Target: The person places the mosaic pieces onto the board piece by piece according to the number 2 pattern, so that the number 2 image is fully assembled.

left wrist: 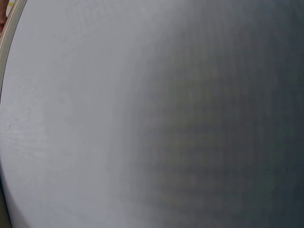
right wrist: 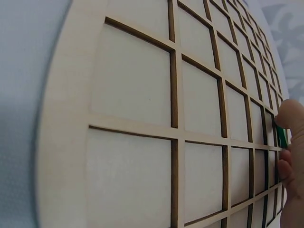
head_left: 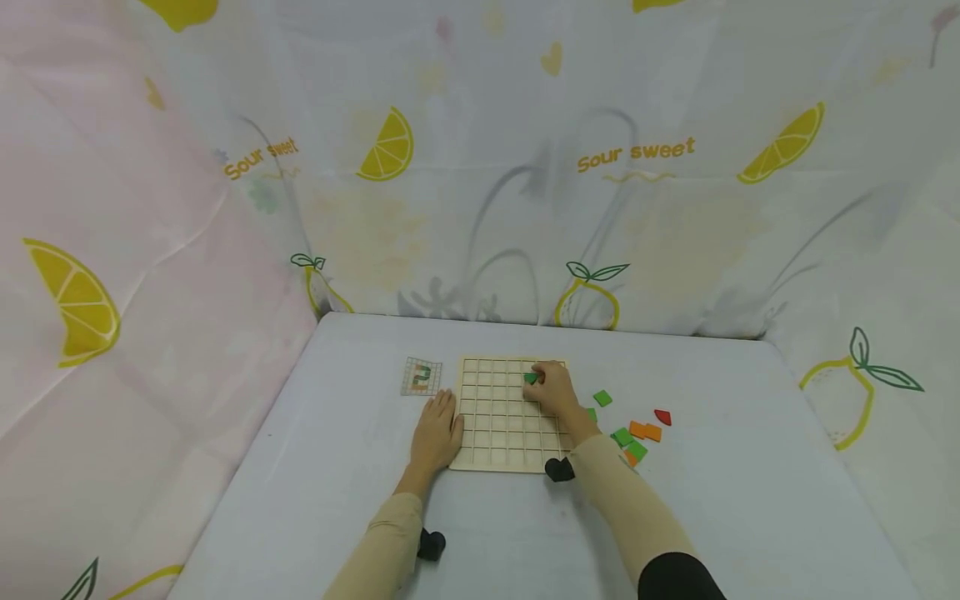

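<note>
A square wooden grid board (head_left: 495,408) lies on the white table, its raised strips dividing it into small cells. My right hand (head_left: 555,390) pinches a green square tile (head_left: 531,378) between thumb and fingers, over the board's upper right part. In the right wrist view the tile (right wrist: 281,135) shows edge-on at the fingertips, close over the far cells. My left hand (head_left: 437,433) rests along the board's left edge with its fingers extended. Mostly table fills the left wrist view, with the board's edge (left wrist: 10,40) at its left.
A small gridded card (head_left: 421,377) with a green and orange figure lies left of the board's top corner. To the right are several loose tiles: green squares (head_left: 602,398), orange ones (head_left: 653,432) and a red rounded piece (head_left: 663,417). Patterned cloth (head_left: 480,208) hangs behind the table.
</note>
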### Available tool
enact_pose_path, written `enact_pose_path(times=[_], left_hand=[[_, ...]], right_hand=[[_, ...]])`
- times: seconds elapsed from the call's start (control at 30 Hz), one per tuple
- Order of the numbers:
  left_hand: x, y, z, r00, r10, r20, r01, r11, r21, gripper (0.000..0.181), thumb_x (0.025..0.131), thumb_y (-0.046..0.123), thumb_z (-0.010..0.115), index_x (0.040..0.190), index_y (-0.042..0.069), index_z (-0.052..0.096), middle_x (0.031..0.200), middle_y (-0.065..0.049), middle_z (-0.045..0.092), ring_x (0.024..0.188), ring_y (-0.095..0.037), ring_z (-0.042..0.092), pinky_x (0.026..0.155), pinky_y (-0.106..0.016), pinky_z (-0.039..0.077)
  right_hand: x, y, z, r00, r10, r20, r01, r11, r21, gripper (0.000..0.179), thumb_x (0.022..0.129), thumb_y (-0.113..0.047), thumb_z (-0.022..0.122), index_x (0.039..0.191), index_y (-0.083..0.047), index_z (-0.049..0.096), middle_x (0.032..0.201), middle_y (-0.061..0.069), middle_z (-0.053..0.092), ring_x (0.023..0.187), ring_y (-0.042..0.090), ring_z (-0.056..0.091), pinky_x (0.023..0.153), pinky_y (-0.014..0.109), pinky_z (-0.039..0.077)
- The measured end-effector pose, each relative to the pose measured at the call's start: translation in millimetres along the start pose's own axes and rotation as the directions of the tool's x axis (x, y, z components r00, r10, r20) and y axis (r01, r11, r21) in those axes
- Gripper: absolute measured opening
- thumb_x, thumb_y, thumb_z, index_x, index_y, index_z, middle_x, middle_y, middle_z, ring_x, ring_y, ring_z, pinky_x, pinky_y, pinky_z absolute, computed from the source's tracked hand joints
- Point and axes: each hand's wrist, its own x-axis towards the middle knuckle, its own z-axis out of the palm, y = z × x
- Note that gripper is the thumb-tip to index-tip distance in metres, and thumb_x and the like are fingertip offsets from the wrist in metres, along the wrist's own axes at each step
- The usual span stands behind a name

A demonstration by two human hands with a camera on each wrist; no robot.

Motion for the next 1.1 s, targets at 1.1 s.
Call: enact_pose_path(times=[1.1], left_hand=[[0.7,1.2,-0.8,1.000,-0.021,0.015,0.021,1.000,-0.005,0.045,0.094,0.020,0.047,0.128,-0.010,0.050,0.137,-0.023,0.047,0.131,-0.035,0.040,0.114,-0.045,0.026]], right_hand=[[-5.7,-4.9,0.3,0.985,-0.173,-0.023,0.171,0.983,-0.074,0.013,0.083,-0.002,0.068,0.089,0.009,0.071,0.091,0.018,0.064,0.085,0.033,0.062,0.074,0.042,0.056]])
